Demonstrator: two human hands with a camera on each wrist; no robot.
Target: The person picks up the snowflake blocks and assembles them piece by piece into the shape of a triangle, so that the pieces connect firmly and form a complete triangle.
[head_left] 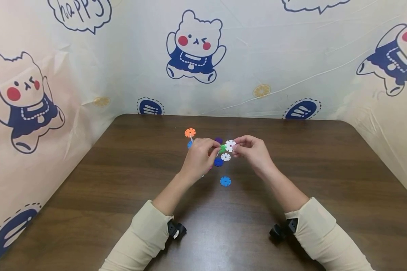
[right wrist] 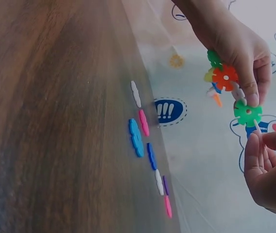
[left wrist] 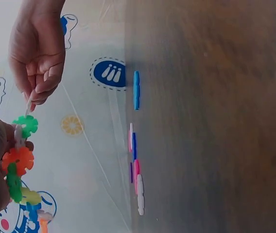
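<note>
My left hand (head_left: 199, 158) holds a chain of joined, notched plastic discs above the table. The chain has a green disc (right wrist: 248, 114) at its near end, then a whitish one, an orange disc (right wrist: 224, 77) and another green disc (left wrist: 14, 182), with yellow, blue and orange pieces further along. My right hand (head_left: 256, 153) pinches a white notched disc (head_left: 230, 145) between thumb and fingers. In the right wrist view its edge meets the rim of the green end disc; how deeply they are joined I cannot tell. My left fingers partly hide the chain.
Several loose discs lie on the brown table (head_left: 291, 169) below the hands: a light blue disc (head_left: 225, 181) nearest me, a dark blue disc (head_left: 218, 162), a white disc (head_left: 225, 157), a purple disc (head_left: 218, 140) and pink ones. A printed curtain (head_left: 251, 56) hangs behind the table.
</note>
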